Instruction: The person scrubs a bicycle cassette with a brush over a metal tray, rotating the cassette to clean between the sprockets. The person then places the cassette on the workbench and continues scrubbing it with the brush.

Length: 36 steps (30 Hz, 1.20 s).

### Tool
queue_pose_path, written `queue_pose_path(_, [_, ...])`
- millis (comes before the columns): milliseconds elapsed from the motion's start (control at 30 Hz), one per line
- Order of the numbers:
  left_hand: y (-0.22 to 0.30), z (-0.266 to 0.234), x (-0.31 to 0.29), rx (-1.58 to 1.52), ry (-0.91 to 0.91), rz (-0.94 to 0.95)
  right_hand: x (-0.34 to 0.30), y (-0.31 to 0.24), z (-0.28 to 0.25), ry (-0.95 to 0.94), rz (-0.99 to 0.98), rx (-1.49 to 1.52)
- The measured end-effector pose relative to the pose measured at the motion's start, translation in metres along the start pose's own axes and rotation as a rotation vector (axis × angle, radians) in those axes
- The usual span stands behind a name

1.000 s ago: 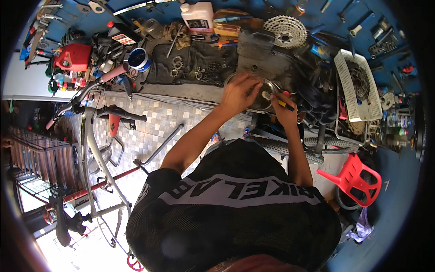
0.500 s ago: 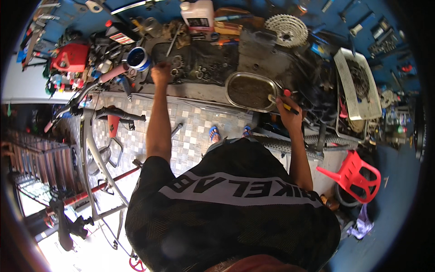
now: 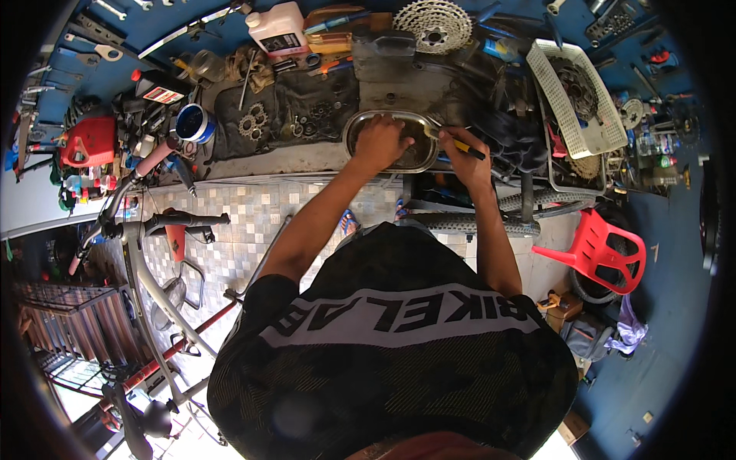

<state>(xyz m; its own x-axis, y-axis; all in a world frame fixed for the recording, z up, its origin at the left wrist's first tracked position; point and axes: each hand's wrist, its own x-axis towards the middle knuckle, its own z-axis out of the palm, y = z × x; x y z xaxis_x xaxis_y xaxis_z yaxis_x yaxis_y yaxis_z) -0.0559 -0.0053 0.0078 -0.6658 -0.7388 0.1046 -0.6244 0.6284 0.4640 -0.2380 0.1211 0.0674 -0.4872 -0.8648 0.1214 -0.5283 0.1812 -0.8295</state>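
Note:
My left hand [image 3: 381,142] is over an oval metal tray [image 3: 352,158] of murky brown liquid, its thumb apart from the fingers; the fingertips reach down into the tray and are partly hidden. At the tray's right rim, my right hand [image 3: 467,159] is closed round a brush [image 3: 462,146] with a yellow and black handle, its head pointing toward the tray. Left of the tray, a bicycle sprocket [image 3: 253,121] and several small metal parts [image 3: 308,123] lie on a dark cloth.
A large cassette [image 3: 433,29] and a pinkish jug [image 3: 277,31] stand at the back. A blue-white tub [image 3: 195,124] is at left, a white basket [image 3: 548,69] at right. A bicycle frame [image 3: 157,291] fills the left floor; a red plastic chair [image 3: 594,247] is at right.
My left hand has moved right, from beside the sprockets to over the tray. My right hand keeps the brush at the tray's right rim. The whole view has shifted.

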Motion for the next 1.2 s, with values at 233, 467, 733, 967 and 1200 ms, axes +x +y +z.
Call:
queue_pose_path(233, [0.025,0.03,0.015,0.187,-0.059,-0.117,-0.011,0.016,-0.007,0.032,0.045,0.044])
queue_pose_path(467, [-0.023,0.028,0.034,-0.42,0.039,-0.209,-0.016,0.028,0.006,-0.085,-0.059,0.118])
queue_pose_path(733, [-0.06,0.013,0.01,-1.117,0.037,-0.461,-0.004,0.028,0.019,-0.321,-0.341,-0.319])
queue_pose_path(967, [-0.057,0.012,-0.001,-0.963,0.052,-0.435,0.014,0.026,0.027,-0.243,-0.117,-0.311])
queue_pose_path(1200, [-0.028,0.0,-0.007,-1.026,0.054,-0.507,0.015,-0.028,0.065,-0.217,-0.2,0.432])
